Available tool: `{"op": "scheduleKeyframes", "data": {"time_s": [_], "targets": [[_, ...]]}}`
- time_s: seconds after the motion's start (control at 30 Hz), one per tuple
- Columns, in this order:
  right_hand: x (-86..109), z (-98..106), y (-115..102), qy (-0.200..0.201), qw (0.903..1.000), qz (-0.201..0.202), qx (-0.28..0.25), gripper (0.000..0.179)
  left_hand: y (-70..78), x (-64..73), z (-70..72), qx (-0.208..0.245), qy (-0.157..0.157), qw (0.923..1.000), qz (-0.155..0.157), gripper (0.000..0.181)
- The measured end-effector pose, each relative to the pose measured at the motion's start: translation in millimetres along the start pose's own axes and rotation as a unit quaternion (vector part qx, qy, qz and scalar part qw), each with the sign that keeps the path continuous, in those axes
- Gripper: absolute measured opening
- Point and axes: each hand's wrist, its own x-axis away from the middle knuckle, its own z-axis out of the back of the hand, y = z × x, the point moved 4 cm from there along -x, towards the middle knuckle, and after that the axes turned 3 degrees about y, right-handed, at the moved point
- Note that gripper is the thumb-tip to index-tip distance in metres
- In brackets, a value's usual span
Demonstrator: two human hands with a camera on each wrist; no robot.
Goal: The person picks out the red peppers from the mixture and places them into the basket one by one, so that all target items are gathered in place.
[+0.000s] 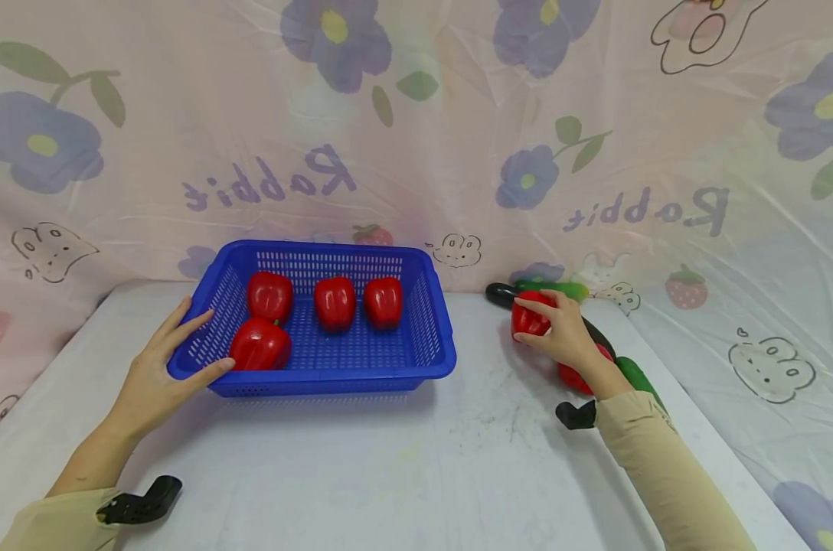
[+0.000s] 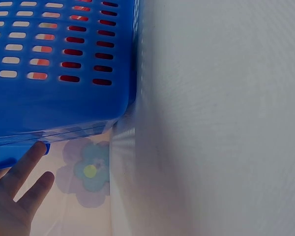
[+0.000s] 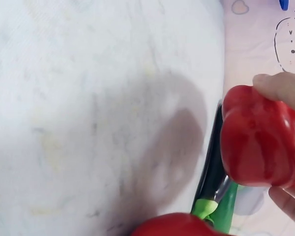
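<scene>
Evidently, the right hand [image 1: 566, 330] pinches a glossy red pepper [image 1: 529, 322] at three o'clock from the blue basket [image 1: 334, 381], at whose nine-o'clock end the left hand [image 1: 153, 376] spreads its fingers, and the pepper looks light, firm, slightly slippery, best held across its sides.

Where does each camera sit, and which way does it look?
Head: worn on the person's head, looking forward and down at the blue basket; left hand and right hand show.
Left wrist: worn there, looking at the basket's slotted side; left fingers show.
Right wrist: worn there, looking at the held red pepper; right fingers show.
Shared: head and right wrist views both show that pepper.
</scene>
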Motion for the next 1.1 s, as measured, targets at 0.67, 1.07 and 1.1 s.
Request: {"op": "scheduleKeyframes", "data": {"time_s": [0.67, 1.07, 1.1], "targets": [[-11.1, 7, -29, 0.024, 0.9986, 0.046, 0.005, 0.062, -0.5, 0.1, -0.5, 0.004, 0.001, 1.0, 0.001, 0.074], [-19.0, 13, -50, 0.041, 0.9972, 0.062, -0.01, 0.06, -1.0, 0.0, 0.1, 0.007, 0.001, 1.0, 0.0, 0.074], [-19.9, 14, -52, 0.043, 0.997, 0.063, -0.009, 0.06, -0.8, -0.1, 0.1, 0.007, 0.001, 1.0, -0.001, 0.073]]}}
